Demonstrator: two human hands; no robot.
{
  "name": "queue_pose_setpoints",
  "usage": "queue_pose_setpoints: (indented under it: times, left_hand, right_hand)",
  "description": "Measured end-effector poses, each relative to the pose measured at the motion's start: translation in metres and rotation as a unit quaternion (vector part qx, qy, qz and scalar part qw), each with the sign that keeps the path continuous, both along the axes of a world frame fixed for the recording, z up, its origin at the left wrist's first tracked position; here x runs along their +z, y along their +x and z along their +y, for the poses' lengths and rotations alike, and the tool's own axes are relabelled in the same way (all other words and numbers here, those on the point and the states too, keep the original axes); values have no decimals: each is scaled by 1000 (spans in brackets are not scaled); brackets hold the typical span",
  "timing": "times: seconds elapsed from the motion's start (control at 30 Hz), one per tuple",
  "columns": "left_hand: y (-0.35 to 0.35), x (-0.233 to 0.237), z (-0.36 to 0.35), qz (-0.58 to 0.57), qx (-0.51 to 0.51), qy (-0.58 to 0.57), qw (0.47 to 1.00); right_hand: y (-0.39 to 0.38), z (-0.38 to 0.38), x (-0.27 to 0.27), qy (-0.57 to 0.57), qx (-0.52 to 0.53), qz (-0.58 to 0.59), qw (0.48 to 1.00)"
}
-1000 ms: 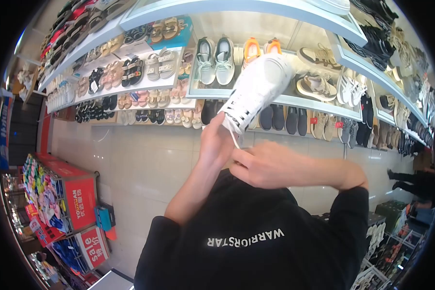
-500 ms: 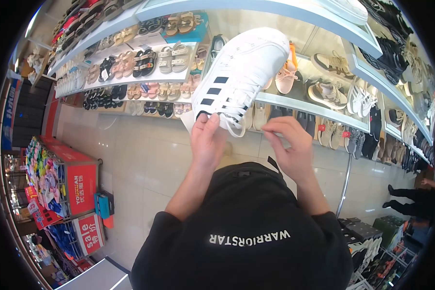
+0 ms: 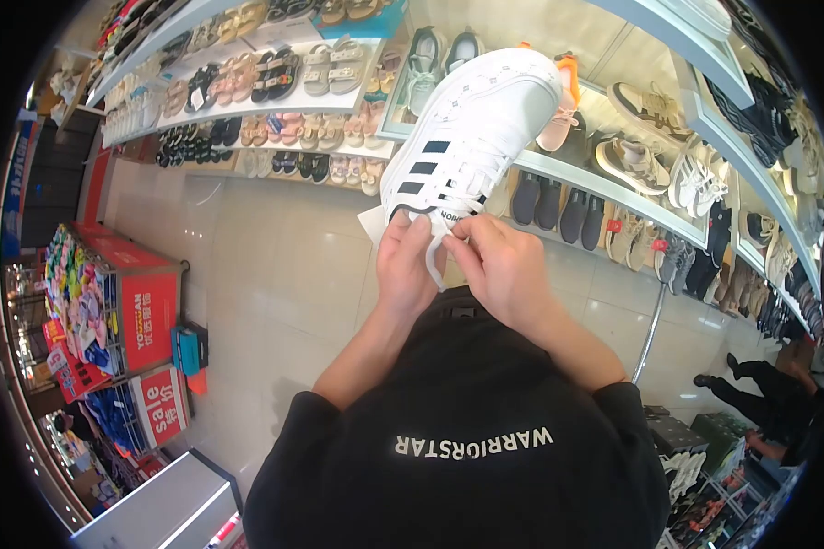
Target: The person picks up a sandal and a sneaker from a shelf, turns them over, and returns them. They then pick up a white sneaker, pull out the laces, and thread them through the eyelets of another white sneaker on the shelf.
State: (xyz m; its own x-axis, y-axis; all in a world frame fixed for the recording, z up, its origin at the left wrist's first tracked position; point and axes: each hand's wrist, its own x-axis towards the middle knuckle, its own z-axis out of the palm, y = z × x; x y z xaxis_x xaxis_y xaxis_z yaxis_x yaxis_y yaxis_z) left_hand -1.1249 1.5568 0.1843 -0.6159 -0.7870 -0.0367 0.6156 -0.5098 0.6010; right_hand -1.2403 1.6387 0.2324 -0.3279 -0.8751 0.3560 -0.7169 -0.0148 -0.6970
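Pointing away, shoe (image 3: 474, 119) extends beyond L hand (image 3: 406, 265) (closed on heel end) & R hand (image 3: 505, 265) (pinching lace (image 3: 434, 259)).

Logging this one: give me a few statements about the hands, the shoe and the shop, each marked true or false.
1. The left hand holds the white shoe near its opening. True.
2. The right hand is at the laces. True.
3. The stripes on the white shoe are red. False: the stripes are black.
4. The toe of the white shoe points toward the wearer. False: it points away, toward the shelves.
5. White lettering crosses the black shirt. True.
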Motion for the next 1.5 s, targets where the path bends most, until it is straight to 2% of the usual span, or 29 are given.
queue_pose_setpoints:
  times: [0.03, 0.07, 0.1, 0.13, 0.17, 0.3, 0.4, 0.47, 0.5, 0.57, 0.6, 0.63, 0.7, 0.73, 0.77, 0.8, 0.83, 0.9, 0.97, 1.07, 1.13, 1.17, 1.23, 1.27, 1.4, 1.47, 1.5]
  left_hand:
    - [4, -7, -5, -4, 8, 4, 1000]
    - [9, -18, -15, 73, -66, -4, 995]
    - [13, -14, -19, 149, -138, -14, 979]
    - [9, -2, -7, 20, -38, 42, 998]
    - [9, -3, -4, 18, -28, 43, 999]
    - [12, -6, -4, 100, -57, 78, 990]
    - [3, -2, -9, 148, -80, 106, 980]
    - [-6, 12, -14, 45, -98, 165, 980]
    - [-10, 3, -18, 48, -101, 165, 980]
    - [-18, -23, -26, 148, -167, 179, 958]
    - [-23, -11, -22, 36, -97, 178, 979]
    - [-24, -16, -23, 38, -96, 178, 979]
    - [-27, -29, -25, -22, -13, 65, 998]
    - [-25, -25, -29, -51, 11, 9, 999]
    - [-23, -33, -34, -50, 11, 11, 999]
    - [-21, -46, -42, -66, 44, -9, 997]
    - [-19, -48, -48, -83, 76, -30, 993]
    - [-13, -46, -59, -65, 91, -28, 993]
    - [-2, -44, -72, -25, 126, -10, 992]
    - [17, -43, -94, 19, 167, 31, 985]
    - [29, -44, -108, 65, 198, 65, 976]
    - [37, -46, -111, 63, 203, 66, 975]
    - [45, -43, -116, 82, 208, 43, 974]
    - [46, -40, -116, 82, 210, 30, 974]
    - [48, -36, -117, 74, 202, 46, 975]
    - [45, -32, -120, 171, 128, 25, 977]
    - [41, -25, -120, 171, 120, 25, 978]
  right_hand:
    - [-3, 2, -1, 24, 67, -10, 997]
    - [-6, 5, -1, 48, 134, -21, 990]
    - [-6, 6, -1, 50, 142, -24, 988]
    - [-4, 9, -1, 100, 158, -97, 978]
    - [-2, 11, 1, 148, 173, -167, 959]
    - [-5, 17, 5, 142, 206, -238, 939]
    - [-9, 12, 2, 131, 181, -172, 959]
    - [-9, 6, -3, 20, 180, -60, 982]
    - [-8, 7, -3, 21, 177, -57, 982]
    - [-6, 9, -3, 80, 126, 24, 989]
    - [-9, 8, 0, 79, 126, 27, 988]
    - [-13, 7, 3, 47, 100, 30, 993]
    - [-17, 7, 11, 20, 72, 32, 997]
    - [-16, 5, 16, -32, 128, -53, 990]
    - [-15, 3, 21, -83, 182, -137, 970]
    - [-11, -2, 25, -120, 244, -159, 949]
    - [-10, 2, 25, -120, 243, -158, 950]
    - [-6, 9, 25, 45, 323, -240, 914]
    - [-11, 11, 27, 8, 344, -214, 914]
    - [-37, 33, 22, 31, 391, -264, 881]
    - [-60, 48, 17, 193, 409, -275, 849]
    - [-63, 52, 10, 195, 413, -276, 846]
    - [-66, 59, -16, 209, 272, -316, 885]
    - [-67, 60, -29, 199, 234, -308, 900]
    - [-67, 48, -32, 274, 185, -319, 888]
    - [-62, 41, -27, 266, 200, -285, 899]
    - [-61, 38, -25, 260, 220, -247, 907]
